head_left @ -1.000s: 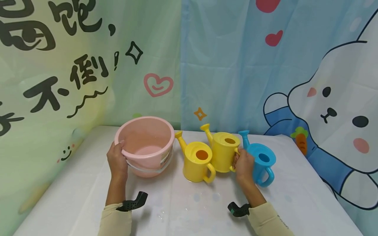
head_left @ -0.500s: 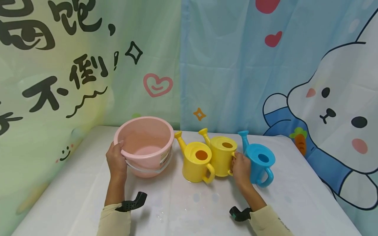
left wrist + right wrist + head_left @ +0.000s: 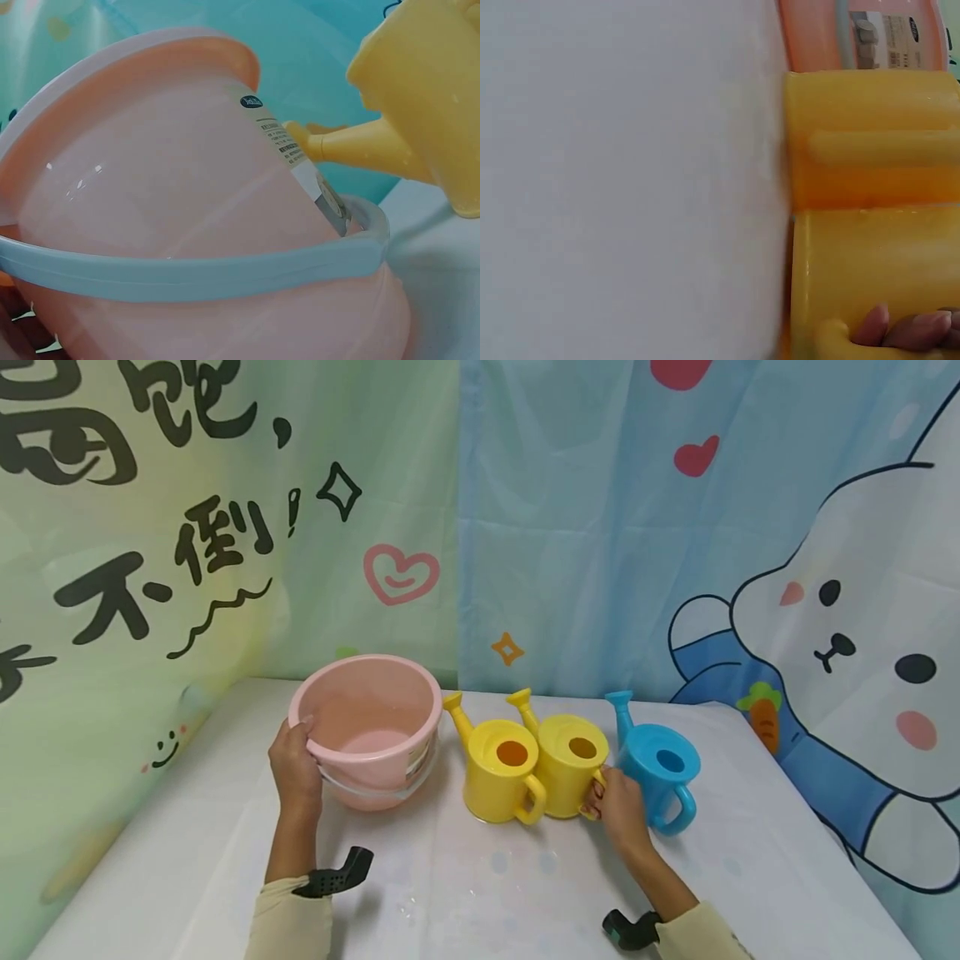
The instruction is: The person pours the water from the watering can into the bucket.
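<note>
A pink bucket (image 3: 367, 771) stands at the left of the table, its pale handle (image 3: 187, 279) lowered against the wall. My left hand (image 3: 296, 772) grips the bucket's left rim, thumb over the inside. To the right are two yellow watering cans side by side. The first yellow watering can (image 3: 486, 789) has its spout close to the bucket. My right hand (image 3: 621, 806) holds the second yellow watering can (image 3: 561, 777) by its handle; curled fingers (image 3: 922, 330) show there in the right wrist view. A blue watering can (image 3: 651, 785) stands just right of that hand.
A white cloth (image 3: 465, 893) covers the table. Behind it hangs a printed curtain (image 3: 555, 568) with a cartoon rabbit and lettering. The table's back edge runs close behind the cans and bucket.
The second yellow watering can has come down and toward me, first leftward, then slightly right, to stand beside the first. My right hand keeps its handle. The left hand and bucket have not moved.
</note>
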### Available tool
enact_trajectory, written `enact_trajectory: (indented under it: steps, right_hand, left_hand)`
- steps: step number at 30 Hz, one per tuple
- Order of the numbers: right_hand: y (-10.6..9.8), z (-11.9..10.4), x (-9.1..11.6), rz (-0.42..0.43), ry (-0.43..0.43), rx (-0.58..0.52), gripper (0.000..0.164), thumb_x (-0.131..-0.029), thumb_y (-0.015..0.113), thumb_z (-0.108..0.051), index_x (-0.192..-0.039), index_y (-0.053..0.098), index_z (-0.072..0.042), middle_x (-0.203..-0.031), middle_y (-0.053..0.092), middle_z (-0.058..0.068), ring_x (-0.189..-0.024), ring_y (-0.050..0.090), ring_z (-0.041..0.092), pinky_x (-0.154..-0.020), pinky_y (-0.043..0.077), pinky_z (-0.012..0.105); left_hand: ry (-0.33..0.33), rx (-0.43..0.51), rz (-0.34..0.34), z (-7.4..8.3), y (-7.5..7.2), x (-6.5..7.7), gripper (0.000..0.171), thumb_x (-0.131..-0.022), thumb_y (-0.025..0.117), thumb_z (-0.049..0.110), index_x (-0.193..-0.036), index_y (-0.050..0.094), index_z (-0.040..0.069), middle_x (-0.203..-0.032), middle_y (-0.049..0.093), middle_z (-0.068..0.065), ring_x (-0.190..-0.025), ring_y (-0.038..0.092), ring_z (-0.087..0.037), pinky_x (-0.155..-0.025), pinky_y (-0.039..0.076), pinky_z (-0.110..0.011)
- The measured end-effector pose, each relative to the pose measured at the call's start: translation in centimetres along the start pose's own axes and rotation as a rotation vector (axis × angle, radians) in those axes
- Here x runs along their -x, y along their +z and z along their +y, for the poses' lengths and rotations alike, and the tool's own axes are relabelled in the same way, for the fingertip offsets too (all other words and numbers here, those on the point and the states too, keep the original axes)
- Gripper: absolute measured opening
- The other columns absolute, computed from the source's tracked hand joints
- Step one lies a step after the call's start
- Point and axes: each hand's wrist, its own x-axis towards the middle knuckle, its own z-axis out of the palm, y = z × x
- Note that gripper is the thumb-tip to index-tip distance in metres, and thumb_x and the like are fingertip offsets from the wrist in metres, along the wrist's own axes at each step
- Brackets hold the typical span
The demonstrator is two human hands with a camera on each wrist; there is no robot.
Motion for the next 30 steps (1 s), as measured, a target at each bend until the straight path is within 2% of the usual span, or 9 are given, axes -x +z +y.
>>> enact_trajectory:
  steps: [10,13,18,23,30]
  right_hand:
    - [-0.7,0.8,0.7,-0.049,-0.029,0.017,0.041,-0.104,0.021,-0.023,-0.081,0.044,0.001,-0.07,0.047,0.013,-0.069,0.051,0.029,-0.068,0.046,0.032]
    - [-0.8,0.7,0.7,-0.07,-0.043,0.035,0.043,-0.105,0.019,-0.024,-0.081,0.045,0.001,-0.071,0.048,0.013,-0.071,0.053,0.028,-0.07,0.046,0.032]
    - [-1.0,0.4,0.6,-0.103,-0.054,0.091,0.044,-0.105,0.02,-0.021,-0.082,0.049,0.002,-0.077,0.053,0.012,-0.08,0.054,0.026,-0.081,0.044,0.035]
    - [-1.5,-0.1,0.7,-0.123,-0.04,0.162,0.044,-0.106,0.022,-0.021,-0.087,0.053,0.003,-0.083,0.056,0.012,-0.087,0.053,0.025,-0.088,0.039,0.04]
    - [-2.0,-0.1,1.3,-0.137,-0.052,0.23,0.044,-0.108,0.026,-0.028,-0.102,0.056,0.004,-0.09,0.059,0.013,-0.092,0.055,0.026,-0.089,0.045,0.037]
  left_hand:
    - [0.006,-0.005,-0.009,-0.1,0.2,0.1,0.047,-0.101,0.036,0.024,-0.139,0.051,0.001,-0.14,0.051,-0.012,-0.127,0.046,-0.025,-0.106,0.032,-0.042]
    - [0.0,-0.004,-0.01,0.1,0.2,0.1,0.047,-0.101,0.036,0.023,-0.139,0.051,0.001,-0.14,0.051,-0.012,-0.127,0.046,-0.025,-0.105,0.033,-0.039]
    - [-0.015,-0.016,0.008,0.2,0.1,0.1,0.047,-0.101,0.036,0.024,-0.138,0.052,0.001,-0.132,0.055,-0.016,-0.115,0.048,-0.027,-0.093,0.037,-0.03]
    - [-0.008,-0.012,0.011,0.1,-0.1,0.0,0.047,-0.101,0.035,0.025,-0.138,0.052,0.002,-0.132,0.055,-0.014,-0.111,0.048,-0.027,-0.09,0.036,-0.027]
    - [-0.006,-0.006,0.003,0.0,-0.1,-0.1,0.048,-0.101,0.035,0.025,-0.139,0.051,0.001,-0.132,0.055,-0.016,-0.109,0.048,-0.026,-0.088,0.037,-0.028]
